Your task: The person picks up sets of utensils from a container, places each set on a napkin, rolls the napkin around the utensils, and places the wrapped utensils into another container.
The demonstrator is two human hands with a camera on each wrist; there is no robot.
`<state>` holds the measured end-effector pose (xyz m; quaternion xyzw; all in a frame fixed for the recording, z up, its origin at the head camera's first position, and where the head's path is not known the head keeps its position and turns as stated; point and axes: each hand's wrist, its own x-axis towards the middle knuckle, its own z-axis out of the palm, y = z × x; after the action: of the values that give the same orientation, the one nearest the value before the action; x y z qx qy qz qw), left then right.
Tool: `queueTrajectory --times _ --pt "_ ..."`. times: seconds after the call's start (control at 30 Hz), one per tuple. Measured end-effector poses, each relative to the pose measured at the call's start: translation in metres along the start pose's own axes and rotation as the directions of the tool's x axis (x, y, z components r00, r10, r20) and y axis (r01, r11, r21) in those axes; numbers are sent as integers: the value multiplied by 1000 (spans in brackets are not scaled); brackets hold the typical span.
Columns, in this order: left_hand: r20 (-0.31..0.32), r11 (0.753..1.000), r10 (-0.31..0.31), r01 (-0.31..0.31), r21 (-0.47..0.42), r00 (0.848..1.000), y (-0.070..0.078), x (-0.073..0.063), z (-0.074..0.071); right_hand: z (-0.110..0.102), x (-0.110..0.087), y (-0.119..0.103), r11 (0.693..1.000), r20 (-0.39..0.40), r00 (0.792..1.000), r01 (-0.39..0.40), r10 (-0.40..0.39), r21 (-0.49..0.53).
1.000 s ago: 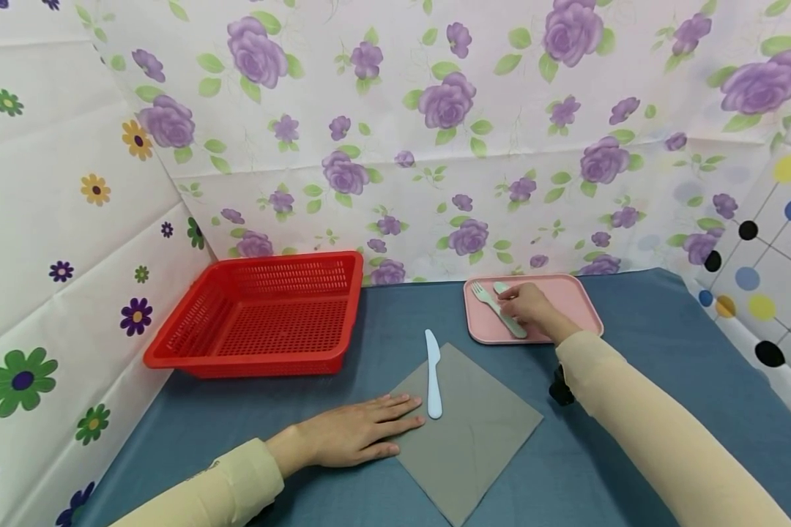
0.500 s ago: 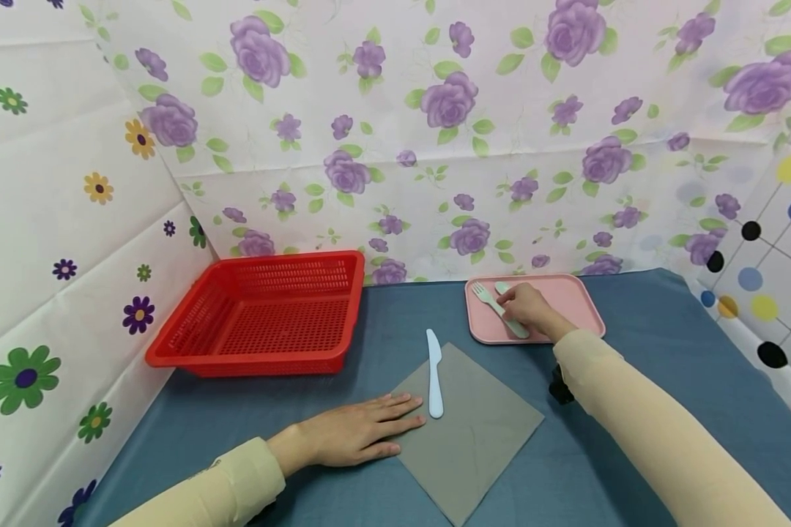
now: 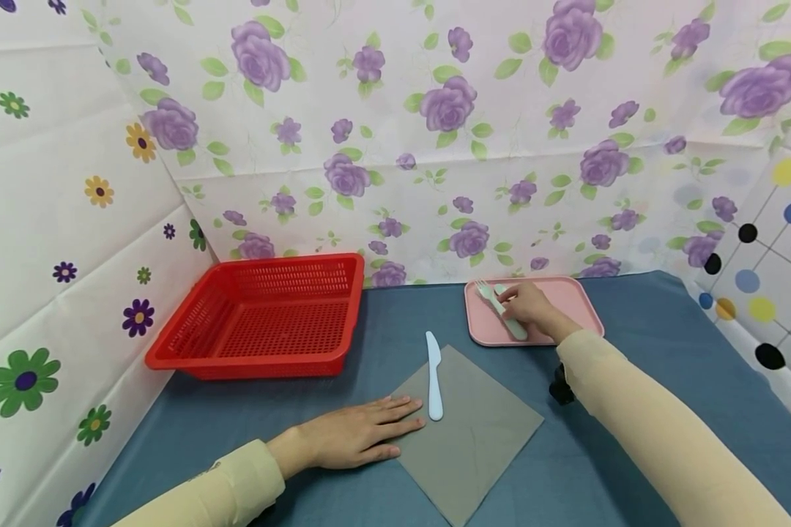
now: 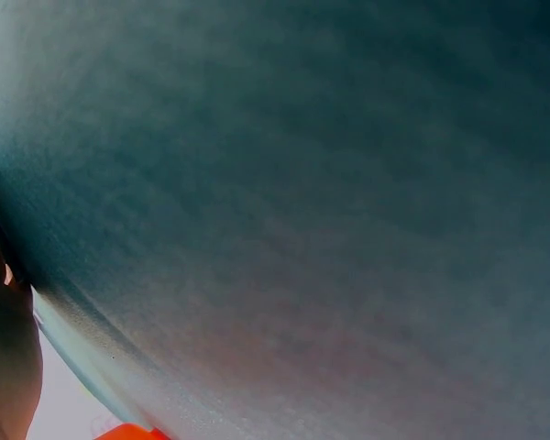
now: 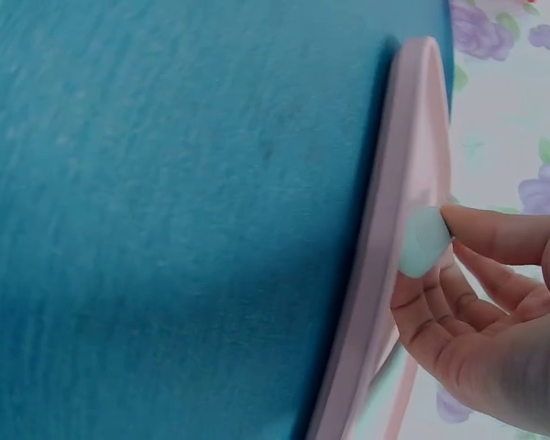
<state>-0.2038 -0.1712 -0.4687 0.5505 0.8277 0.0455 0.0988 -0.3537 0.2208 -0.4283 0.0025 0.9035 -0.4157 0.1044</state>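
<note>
My left hand [image 3: 362, 433] lies flat, fingers spread, over the left corner of a grey cloth napkin [image 3: 474, 439]. A pale blue knife [image 3: 434, 380] lies on that napkin, its blade tip reaching past the edge, just beyond my left fingertips. At the back right, my right hand [image 3: 530, 306] pinches a pale green fork [image 3: 515, 327] over a pink tray [image 3: 576, 311]. In the right wrist view, thumb and fingers meet around the rounded end of its handle [image 5: 424, 243]. A second pale green utensil [image 3: 500, 288] lies beside the fork, mostly hidden by my right hand.
A red perforated basket [image 3: 283, 326] stands at the back left on the blue tablecloth [image 3: 395, 322]. Flowered sheets [image 3: 395, 219] hang behind and to the left, a dotted one [image 3: 764, 293] to the right. A small black object [image 3: 560, 386] shows under the right wrist.
The fork's tines have shifted slightly up and to the right on the tray. My right hand stays almost in place, and the left hand has not moved.
</note>
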Motion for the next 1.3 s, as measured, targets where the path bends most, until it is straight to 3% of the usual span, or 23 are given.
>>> queueTrajectory --times 0.27,0.5,1.3 --pt "4 1000 -4 4 -6 1000 0 1 0 -14 -12 -8 972 76 995 -81 65 219" --pt "-2 1000 -7 7 8 1000 1 1 -2 -21 -16 -10 935 139 989 -97 52 340" --pt "3 1000 -3 3 -5 1000 0 1 0 -25 -24 -9 924 163 986 -80 19 375"
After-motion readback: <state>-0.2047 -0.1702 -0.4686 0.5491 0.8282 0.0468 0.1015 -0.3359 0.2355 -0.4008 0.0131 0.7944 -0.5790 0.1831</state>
